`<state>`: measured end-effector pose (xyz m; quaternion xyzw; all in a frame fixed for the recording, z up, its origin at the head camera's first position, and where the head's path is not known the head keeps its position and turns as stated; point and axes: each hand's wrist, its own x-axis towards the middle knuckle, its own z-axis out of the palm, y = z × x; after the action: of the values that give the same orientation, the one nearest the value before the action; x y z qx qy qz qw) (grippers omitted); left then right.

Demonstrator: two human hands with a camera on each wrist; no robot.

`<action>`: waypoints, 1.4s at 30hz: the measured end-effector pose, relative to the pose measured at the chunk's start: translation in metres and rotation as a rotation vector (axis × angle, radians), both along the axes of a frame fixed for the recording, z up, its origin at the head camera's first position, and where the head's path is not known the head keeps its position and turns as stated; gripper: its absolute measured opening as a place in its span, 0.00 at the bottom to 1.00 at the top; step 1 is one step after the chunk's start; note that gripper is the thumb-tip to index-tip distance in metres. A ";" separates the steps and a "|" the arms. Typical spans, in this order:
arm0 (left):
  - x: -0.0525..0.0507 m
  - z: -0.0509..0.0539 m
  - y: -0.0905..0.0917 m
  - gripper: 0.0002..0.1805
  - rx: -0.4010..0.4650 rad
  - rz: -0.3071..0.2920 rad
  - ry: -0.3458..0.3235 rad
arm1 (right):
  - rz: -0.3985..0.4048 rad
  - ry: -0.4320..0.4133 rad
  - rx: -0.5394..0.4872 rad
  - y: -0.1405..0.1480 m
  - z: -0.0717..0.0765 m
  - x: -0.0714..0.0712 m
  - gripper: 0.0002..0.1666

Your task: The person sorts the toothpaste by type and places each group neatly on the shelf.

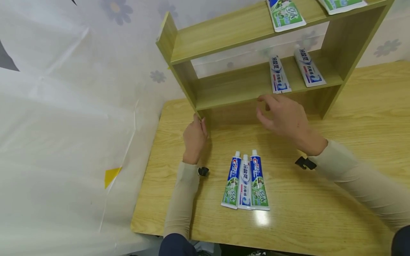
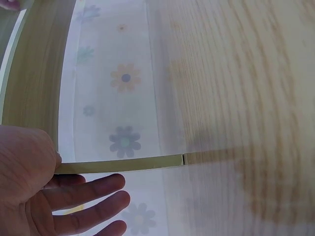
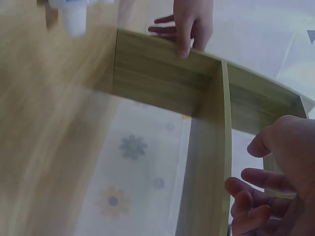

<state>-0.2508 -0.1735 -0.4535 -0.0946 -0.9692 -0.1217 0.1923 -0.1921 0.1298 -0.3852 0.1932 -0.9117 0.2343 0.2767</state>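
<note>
A wooden shelf unit (image 1: 230,86) stands on the table. In the left wrist view, my left hand (image 2: 29,182) grips its side panel (image 2: 118,165), thumb on one side and fingers on the other. My right hand (image 1: 286,117) holds nothing, its fingers loosely bent at the front edge of the middle board. Just beyond it lies a white-and-blue toothpaste tube (image 1: 278,75); whether a fingertip touches it I cannot tell. A second white toothpaste tube (image 1: 309,67) lies to its right. On the top board are two green toothpaste tubes, one at centre (image 1: 285,15), another at right (image 1: 343,4).
Three toothpaste tubes lie side by side on the table (image 1: 304,209), caps toward the shelf: a blue-green tube (image 1: 232,182), a white tube (image 1: 245,185) and another blue-green tube (image 1: 258,182). A flowered wall covering (image 1: 157,76) hangs behind the shelf.
</note>
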 end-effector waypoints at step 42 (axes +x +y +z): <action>-0.001 0.004 0.000 0.28 -0.008 0.020 -0.050 | 0.258 -0.984 -0.019 -0.038 -0.068 0.081 0.47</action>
<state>-0.2516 -0.1732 -0.4496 -0.0828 -0.9751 -0.1182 0.1687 -0.1114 0.0915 -0.4534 0.1682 -0.9007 0.3382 -0.2147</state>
